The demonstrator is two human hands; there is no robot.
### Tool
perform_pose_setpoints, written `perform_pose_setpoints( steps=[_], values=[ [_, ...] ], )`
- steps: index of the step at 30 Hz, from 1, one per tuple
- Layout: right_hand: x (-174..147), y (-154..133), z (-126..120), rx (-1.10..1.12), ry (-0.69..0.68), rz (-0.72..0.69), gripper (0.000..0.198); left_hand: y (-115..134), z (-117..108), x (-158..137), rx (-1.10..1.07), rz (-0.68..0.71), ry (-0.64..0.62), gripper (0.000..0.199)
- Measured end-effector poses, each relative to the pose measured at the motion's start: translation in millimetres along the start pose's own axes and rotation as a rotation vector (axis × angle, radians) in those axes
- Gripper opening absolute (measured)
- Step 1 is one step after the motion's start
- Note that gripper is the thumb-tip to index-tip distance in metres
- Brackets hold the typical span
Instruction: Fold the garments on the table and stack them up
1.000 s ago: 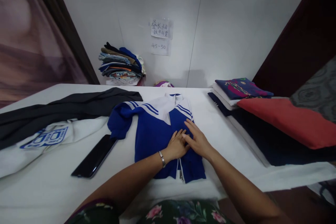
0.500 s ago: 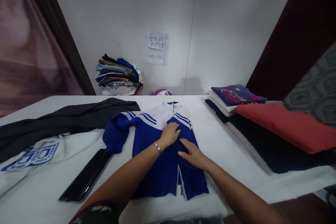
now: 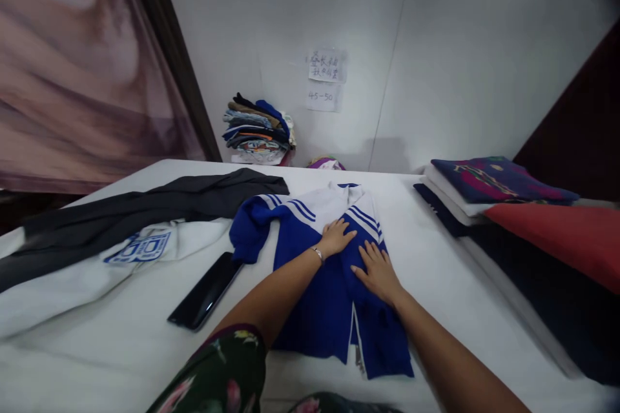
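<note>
A blue and white zip jacket (image 3: 310, 290) lies front up on the table, collar away from me. Its left-side sleeve is bent outward, with the cuff touching a black phone-like slab (image 3: 206, 290). My left hand (image 3: 338, 237) rests on the jacket's chest near the zip line, fingers stretched out. Just to its right, my right hand (image 3: 379, 271) lies flat with fingers spread over the other sleeve, which is laid along the jacket's front. Below, the zip's bottom end hangs apart at the hem.
Dark grey garment (image 3: 203, 197) and white printed garment (image 3: 194, 239) lie at left. Folded clothes, topped by a patterned one (image 3: 494, 179) and a red one (image 3: 557, 232), are stacked at right. Another clothes pile (image 3: 259, 132) stands by the wall, under paper notes (image 3: 327, 66).
The view has swung left, so everything sits further right. My right hand has slid slightly up the sleeve. My left hand stays on the jacket's chest.
</note>
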State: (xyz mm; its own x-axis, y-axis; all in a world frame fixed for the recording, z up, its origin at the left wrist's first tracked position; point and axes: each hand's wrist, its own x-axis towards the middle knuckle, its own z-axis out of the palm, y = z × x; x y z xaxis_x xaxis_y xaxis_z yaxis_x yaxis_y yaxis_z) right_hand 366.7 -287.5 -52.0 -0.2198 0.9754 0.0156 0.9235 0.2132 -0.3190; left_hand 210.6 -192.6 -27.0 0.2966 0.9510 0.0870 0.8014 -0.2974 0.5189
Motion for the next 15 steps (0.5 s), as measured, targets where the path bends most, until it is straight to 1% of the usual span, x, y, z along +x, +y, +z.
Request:
perform_pose_setpoints(
  steps=[1,3,6,8,9,10,11,13,14,15],
  values=[
    [0,1,1,-0.007,0.003,-0.004,0.069,-4,-10,2,-0.004,-0.005,0.029,0.044],
    [0,3,2,-0.017,0.011,-0.012,0.069,-19,-36,2,0.000,-0.017,0.125,0.037],
    [1,5,4,-0.027,0.028,-0.022,0.068,-54,-90,-9,0.060,-0.086,0.296,0.028],
    [1,6,6,-0.029,0.040,-0.023,0.068,-82,-127,-23,0.121,-0.178,0.390,0.026],
    [1,6,7,-0.031,0.042,-0.023,0.067,-96,-142,-31,0.157,-0.245,0.430,0.027],
    [1,6,8,-0.036,0.040,-0.022,0.067,-109,-155,-39,0.211,-0.341,0.463,0.030],
    [1,6,8,-0.044,0.035,-0.020,0.067,-121,-164,-47,0.267,-0.458,0.464,0.035],
    [1,5,7,-0.064,0.024,-0.012,0.067,-141,-174,-60,0.315,-0.661,0.406,0.048],
    [1,4,7,-0.072,0.019,-0.007,0.067,-149,-176,-64,0.307,-0.728,0.359,0.052],
    [1,3,6,-0.079,0.015,-0.002,0.067,-156,-175,-67,0.278,-0.763,0.315,0.052]
  ],
)
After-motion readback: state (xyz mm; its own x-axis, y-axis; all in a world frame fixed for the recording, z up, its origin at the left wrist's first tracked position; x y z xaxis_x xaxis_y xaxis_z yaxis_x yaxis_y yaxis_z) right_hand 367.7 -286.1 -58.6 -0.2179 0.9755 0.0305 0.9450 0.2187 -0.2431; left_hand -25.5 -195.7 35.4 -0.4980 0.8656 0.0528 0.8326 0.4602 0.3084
